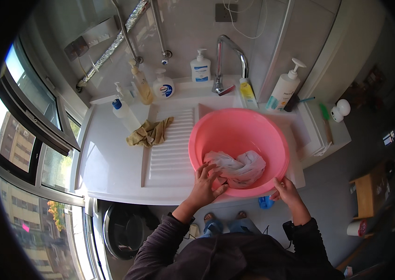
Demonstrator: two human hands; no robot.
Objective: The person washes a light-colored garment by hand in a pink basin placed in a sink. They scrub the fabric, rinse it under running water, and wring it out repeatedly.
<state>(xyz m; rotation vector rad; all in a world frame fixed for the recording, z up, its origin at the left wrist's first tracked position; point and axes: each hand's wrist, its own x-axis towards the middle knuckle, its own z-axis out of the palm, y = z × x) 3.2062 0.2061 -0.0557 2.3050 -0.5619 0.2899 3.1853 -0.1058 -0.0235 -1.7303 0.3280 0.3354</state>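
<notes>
A pink plastic basin (239, 122) rests tilted over the laundry sink in front of me. Twisted, wet-looking pale cloth (241, 166) lies in its lower part. My left hand (206, 185) is at the basin's near left rim, its fingers spread and reaching over the edge beside the cloth; whether the fingertips touch the cloth is not clear. At the near right, my right hand (285, 190) grips the rim, thumb on top. Behind the basin rises a chrome faucet (232, 43).
A crumpled olive cloth (150, 132) lies on the ribbed washboard (171, 154). Several pump bottles, including a white one (201, 70), line the back ledge. A large Pantene bottle (284, 89) stands right. Below the counter at left is a black round washer door (125, 229).
</notes>
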